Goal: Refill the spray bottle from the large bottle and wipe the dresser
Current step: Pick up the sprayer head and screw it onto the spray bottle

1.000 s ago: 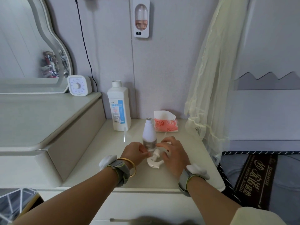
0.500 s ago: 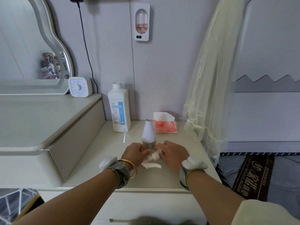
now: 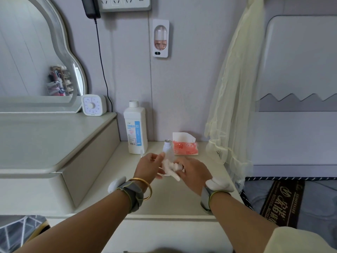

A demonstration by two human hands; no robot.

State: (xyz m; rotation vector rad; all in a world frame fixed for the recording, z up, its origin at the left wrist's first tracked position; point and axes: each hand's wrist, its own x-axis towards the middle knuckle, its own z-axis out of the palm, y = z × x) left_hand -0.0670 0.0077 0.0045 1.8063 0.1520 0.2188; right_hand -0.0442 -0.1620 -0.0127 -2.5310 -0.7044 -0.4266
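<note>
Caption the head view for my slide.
Left hand and right hand hold the spray head in front of the open spray bottle on the dresser.

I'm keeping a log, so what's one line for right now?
left hand + right hand: both hold spray head | spray bottle: upright, neck open | large bottle: capped, untouched

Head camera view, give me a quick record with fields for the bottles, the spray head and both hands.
spray bottle: upright on dresser, neck open
spray head: off the bottle, held by both hands
left hand: grips spray head
right hand: grips spray head
large bottle: upright by wall, cap on
tissue pack: right of spray bottle
</note>
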